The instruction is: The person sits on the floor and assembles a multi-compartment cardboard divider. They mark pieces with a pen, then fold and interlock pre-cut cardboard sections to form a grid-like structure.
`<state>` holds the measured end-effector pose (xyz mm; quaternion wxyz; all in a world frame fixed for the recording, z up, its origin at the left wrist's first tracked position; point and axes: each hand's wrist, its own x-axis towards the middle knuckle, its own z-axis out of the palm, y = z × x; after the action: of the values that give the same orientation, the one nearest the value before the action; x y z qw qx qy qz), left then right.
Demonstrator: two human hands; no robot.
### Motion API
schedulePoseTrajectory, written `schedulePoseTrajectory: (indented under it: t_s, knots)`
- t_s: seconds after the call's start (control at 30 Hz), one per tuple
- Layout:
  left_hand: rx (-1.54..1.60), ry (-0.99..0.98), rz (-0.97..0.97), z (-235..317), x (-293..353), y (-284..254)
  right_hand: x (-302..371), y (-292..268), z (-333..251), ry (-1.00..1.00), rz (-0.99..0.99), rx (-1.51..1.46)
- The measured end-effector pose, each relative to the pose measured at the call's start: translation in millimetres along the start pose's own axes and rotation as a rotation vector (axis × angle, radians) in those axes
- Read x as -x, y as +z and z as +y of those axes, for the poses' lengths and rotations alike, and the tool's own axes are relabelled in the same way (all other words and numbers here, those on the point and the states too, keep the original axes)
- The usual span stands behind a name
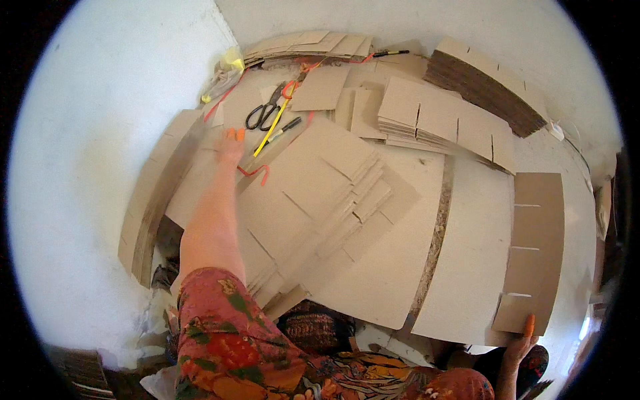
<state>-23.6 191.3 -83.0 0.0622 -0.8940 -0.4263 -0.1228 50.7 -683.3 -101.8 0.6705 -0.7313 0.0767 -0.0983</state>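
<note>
We looked down on a floor covered with flat cardboard pieces. At far left, a cardboard strip [150,200] leaned along the white wall. Our left hand [231,143] reached far forward, fingers stretched and holding nothing, its tips resting on cardboard just short of the scissors [265,115] and a yellow ruler [273,127]. A red band [257,173] lay just right of that wrist. A fanned stack of slotted sheets [320,200] filled the middle, with another stack [440,120] behind it.

At far right, our right hand [523,343] pinched the near end of a slotted panel [537,247], thumb on top; the panel lay well apart from the left hand.

We judged that the long reach could slide the fanned sheets out of order under the forearm, and that the panel, gripped at one corner only, could bend or tear at its slots if lifted.
</note>
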Motion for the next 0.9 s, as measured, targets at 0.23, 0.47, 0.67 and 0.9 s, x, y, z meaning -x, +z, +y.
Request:
schedulePoseTrajectory:
  t_s: [0.23,0.47,0.67,0.9]
  knots:
    - [-0.044,-0.184,-0.247,54.9,33.6,-67.7,5.8,6.3,-11.0,0.039,0.057,-0.032]
    - [-0.103,0.03,-0.166,29.0,46.7,-59.9,-2.4,-24.0,26.2,-0.098,-0.096,0.056]
    - [-0.043,0.052,-0.204,14.8,59.6,-74.1,-4.5,-14.3,14.2,0.045,-0.084,-0.042]
    - [-0.228,0.151,-0.233,32.8,54.9,-76.1,5.3,6.7,-2.0,-0.085,-0.002,-0.039]
